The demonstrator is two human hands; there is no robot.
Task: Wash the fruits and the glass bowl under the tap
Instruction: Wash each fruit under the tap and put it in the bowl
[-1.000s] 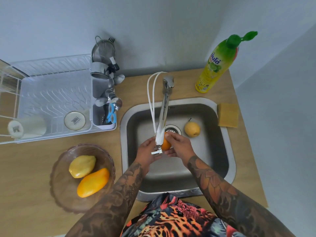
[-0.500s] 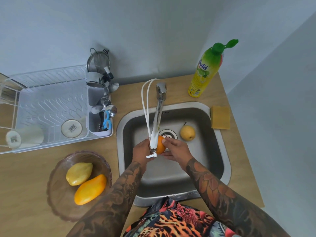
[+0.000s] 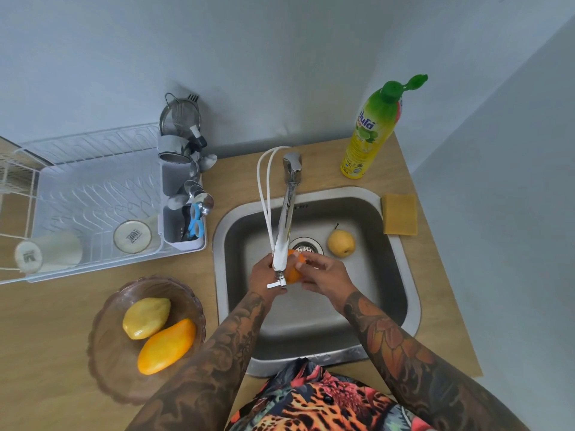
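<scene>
Here, everything sits around the sink point(image 3: 401, 269). Far to the left of the sink stands a white dish rack point(image 3: 93, 197) with two cups lying in it. Nearer, just left of the sink, is the glass bowl point(image 3: 105, 353) with a yellow fruit point(image 3: 146, 318) and an orange fruit point(image 3: 166, 346) inside. Over the middle of the sink, under the tap point(image 3: 286, 231), the left hand point(image 3: 264, 278) and the right hand point(image 3: 326, 275) curl around a small orange point(image 3: 294, 270) and hold it together. A pear point(image 3: 341, 243) lies in the sink by the drain. Right of the sink rest a sponge point(image 3: 399, 214) and a soap bottle point(image 3: 373, 132).
</scene>
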